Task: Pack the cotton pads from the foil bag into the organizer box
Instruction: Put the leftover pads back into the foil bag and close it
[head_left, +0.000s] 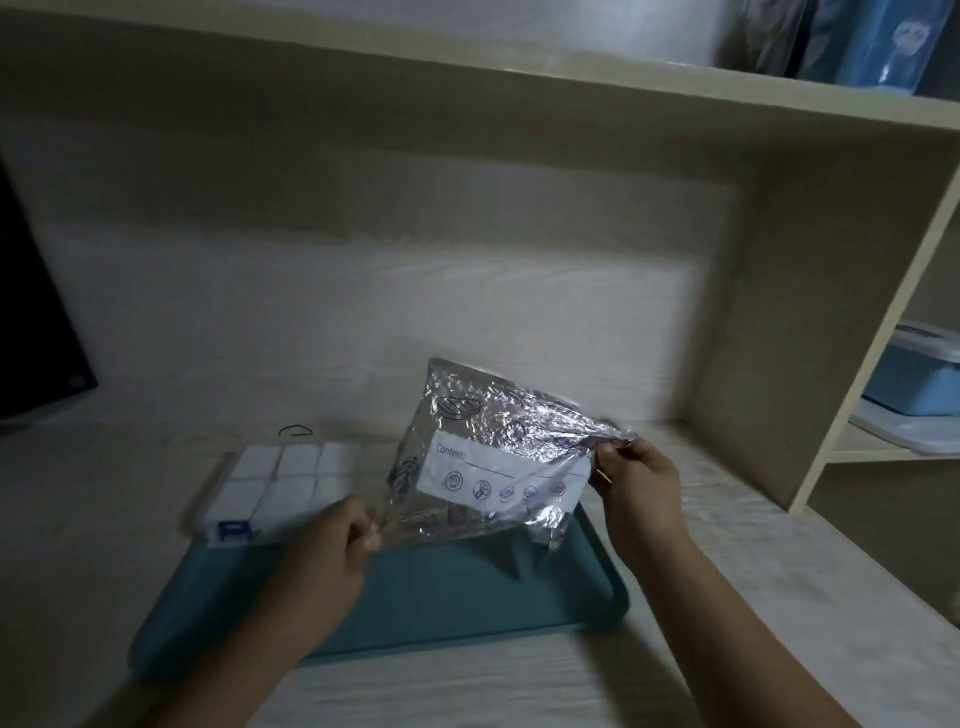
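Observation:
I hold a crinkled silver foil bag (483, 457) with a white "Content" label above a teal tray (467, 592). My left hand (343, 540) pinches its lower left corner. My right hand (641, 483) pinches its upper right edge. The bag tilts, its far corner raised. To its left a clear organizer box (275, 483) rests partly on the tray's back left, its compartments filled with white cotton pads. The bag hides the box's right end. What the bag holds is not visible.
The tray lies on a pale wood-grain desk. A thin black elastic loop (295, 430) lies behind the box. A dark monitor (31, 322) stands at far left. A shelf upright (852, 332) rises at right, with a blue container (914, 374) beyond it.

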